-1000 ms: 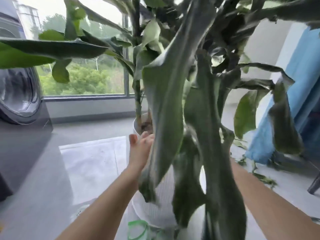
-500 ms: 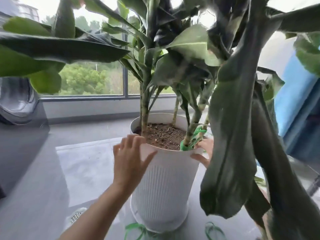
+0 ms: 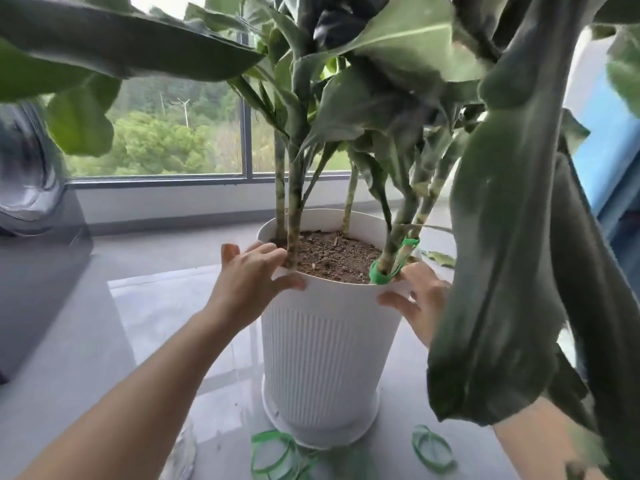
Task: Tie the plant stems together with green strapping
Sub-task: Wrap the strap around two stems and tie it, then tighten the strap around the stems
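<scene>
A white ribbed pot (image 3: 329,358) of soil holds several tall green stems. The left stems (image 3: 294,220) rise near my left hand (image 3: 249,282), which grips the pot's rim with fingers over the edge and thumb outside. Green strapping (image 3: 381,276) wraps the base of the right stems (image 3: 398,230), with another green band a little higher. My right hand (image 3: 420,301) holds the rim just beside that strapping, thumb on the outer wall; a drooping leaf hides part of it. Loose green strapping loops lie on the floor at front left (image 3: 273,455) and front right (image 3: 433,448).
A large drooping leaf (image 3: 502,271) hangs in front of my right forearm. A washing machine (image 3: 31,188) stands at the left, a window (image 3: 207,133) behind the pot, a blue cloth (image 3: 609,150) at the right. The pot stands in a white saucer (image 3: 287,424) on the grey floor.
Leaves that hid the pot a second ago have swung aside. My left hand has shifted from the pot's side onto its rim, and my right hand has come into view at the rim.
</scene>
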The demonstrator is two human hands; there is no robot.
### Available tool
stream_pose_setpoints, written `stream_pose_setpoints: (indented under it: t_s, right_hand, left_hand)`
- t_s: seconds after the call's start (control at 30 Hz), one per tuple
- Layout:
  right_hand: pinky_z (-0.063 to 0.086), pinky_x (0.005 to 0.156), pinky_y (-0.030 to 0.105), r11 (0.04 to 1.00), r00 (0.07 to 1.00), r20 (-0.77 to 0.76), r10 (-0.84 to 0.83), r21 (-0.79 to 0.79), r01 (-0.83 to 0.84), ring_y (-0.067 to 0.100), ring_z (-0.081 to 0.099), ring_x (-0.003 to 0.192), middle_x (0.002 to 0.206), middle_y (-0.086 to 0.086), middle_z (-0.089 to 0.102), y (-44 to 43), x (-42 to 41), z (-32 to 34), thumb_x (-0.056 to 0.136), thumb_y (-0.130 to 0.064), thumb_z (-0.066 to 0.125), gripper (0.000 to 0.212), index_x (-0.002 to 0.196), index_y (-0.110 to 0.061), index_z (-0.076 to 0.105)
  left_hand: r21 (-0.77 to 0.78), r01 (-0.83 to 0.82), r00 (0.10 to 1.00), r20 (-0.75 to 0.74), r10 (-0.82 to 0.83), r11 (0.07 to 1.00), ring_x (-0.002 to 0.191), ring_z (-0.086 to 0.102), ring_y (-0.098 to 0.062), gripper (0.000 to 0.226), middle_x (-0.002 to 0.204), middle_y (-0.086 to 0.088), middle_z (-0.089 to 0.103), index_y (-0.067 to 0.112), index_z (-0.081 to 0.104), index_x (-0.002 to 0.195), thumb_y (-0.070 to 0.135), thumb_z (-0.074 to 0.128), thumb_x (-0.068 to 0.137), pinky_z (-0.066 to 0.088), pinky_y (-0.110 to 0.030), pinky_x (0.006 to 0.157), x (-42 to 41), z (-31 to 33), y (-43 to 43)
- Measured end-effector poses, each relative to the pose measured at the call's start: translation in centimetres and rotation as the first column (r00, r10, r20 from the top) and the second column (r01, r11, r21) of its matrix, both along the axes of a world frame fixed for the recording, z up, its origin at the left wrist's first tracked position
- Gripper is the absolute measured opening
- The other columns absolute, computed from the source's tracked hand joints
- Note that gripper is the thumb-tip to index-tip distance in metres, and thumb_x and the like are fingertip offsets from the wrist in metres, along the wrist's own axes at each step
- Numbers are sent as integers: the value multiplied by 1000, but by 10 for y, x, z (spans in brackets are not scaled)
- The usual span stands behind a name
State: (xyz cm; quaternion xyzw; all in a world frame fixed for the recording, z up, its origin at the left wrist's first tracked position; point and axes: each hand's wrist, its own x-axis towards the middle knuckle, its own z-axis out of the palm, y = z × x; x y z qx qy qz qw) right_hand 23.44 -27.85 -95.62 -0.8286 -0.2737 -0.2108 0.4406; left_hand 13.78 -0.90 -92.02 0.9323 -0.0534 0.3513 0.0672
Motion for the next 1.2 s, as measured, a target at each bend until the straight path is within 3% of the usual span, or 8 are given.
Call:
stream_pose_setpoints:
  t_s: [0.17, 0.23, 0.33, 0.57, 0.77, 0.93, 1.03, 1.2]
  right_hand:
    - [37, 72, 16, 983, 988, 151, 15, -185, 13, 17, 55, 84, 89, -3, 58, -17, -22, 22, 72, -42, 68, 35, 90, -12, 62]
    - [36, 81, 9, 987, 986, 163, 24, -162, 3, 14, 56, 96, 100, -8, 57, -22, -23, 20, 75, -41, 66, 37, 100, -15, 63]
    - [40, 100, 25, 993, 983, 180, -21, -113, 42, 13, 49, 121, 128, 0, 55, -23, -26, 9, 79, -30, 71, 45, 119, -13, 60]
    - [53, 95, 33, 947, 996, -79, -34, 317, 58, 13, 44, 131, 145, 0, 43, -1, -51, -39, 84, -21, 68, 65, 143, -17, 39]
    - [52, 95, 28, 900, 960, -277, -39, 408, 155, 5, 48, 125, 138, -4, 49, 6, -59, -80, 85, -20, 69, 61, 140, -16, 44]
    - [45, 85, 4, 898, 914, -403, -42, 386, 212, 6, 50, 123, 135, -5, 51, 4, -63, -110, 83, -18, 72, 62, 139, -13, 45]
    - [49, 91, 16, 943, 895, -435, -100, 245, 225, 8, 52, 119, 131, -6, 54, -7, -60, -134, 84, -21, 71, 59, 137, -14, 47]
    - [41, 97, 32, 874, 716, -509, -477, -361, 325, 24, 52, 118, 130, 8, 53, -55, -58, -195, 94, -22, 56, 38, 130, -9, 52]
  left_hand:
    - [11, -107, 994, 34, 106, 994, 84, 60, -18, 52, 76, 10, 60, 25, 60, 76, 72, 37, 72, 14, -32, 70, -11, -6, -27]
    - [0, -119, 991, 52, 119, 993, 83, 60, -21, 48, 77, 8, 61, 23, 56, 74, 69, 39, 74, 18, -34, 71, -16, -8, -36]
    - [-37, -170, 982, 78, 172, 985, 86, 57, -24, 46, 83, 3, 60, 20, 53, 79, 65, 43, 79, 19, -35, 72, -21, -15, -48]
    - [-27, -299, 953, 45, 300, 954, 141, 27, -24, 68, 146, -10, 38, 6, 36, 136, 56, 40, 90, 19, -53, 105, -30, -55, -73]
    - [-152, -270, 959, 44, 280, 951, 145, 11, -28, 84, 157, -18, 7, 0, 10, 147, 49, 45, 90, 14, -52, 110, -30, -57, -101]
    - [56, -72, 997, 35, 70, 996, 145, 8, -31, 79, 156, -19, 8, 7, 17, 149, 35, 54, 86, 14, -62, 111, -40, -93, -133]
    - [212, 12, 999, -37, -4, 977, 146, 11, -27, 76, 157, -12, 15, 11, 29, 147, 25, 59, 78, 14, -64, 110, -39, -115, -137]
    - [291, 38, 997, -71, -18, 956, 146, 11, -23, 75, 157, -3, 19, 13, 41, 142, 12, 61, 69, 9, -65, 111, -34, -121, -131]
